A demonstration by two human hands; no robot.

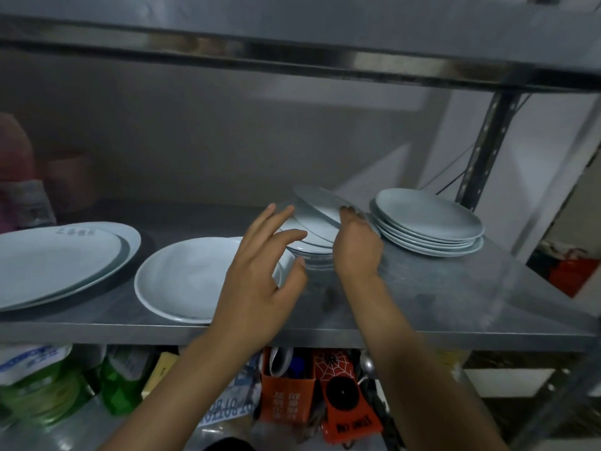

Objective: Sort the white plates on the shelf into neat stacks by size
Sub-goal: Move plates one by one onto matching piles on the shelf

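Note:
On the steel shelf [422,304] white plates lie in four groups. Two large oval plates [58,262] rest far left. A medium round plate [182,278] sits beside them. Behind my hands a loose pile of small plates [317,219] leans, its top plates tilted up on edge. At the right stands a neat stack of several small plates [429,222]. My right hand [356,245] grips the tilted plates at their right rim. My left hand [260,275] hovers over the medium plate's right edge, fingers spread, its fingertips close to the pile's left side.
A second steel shelf [292,50] runs close overhead. A perforated upright post [484,148] stands at the back right. Pink containers [19,177] sit at the far left back. Below the shelf are green bottles [120,379], orange boxes [286,388] and packets.

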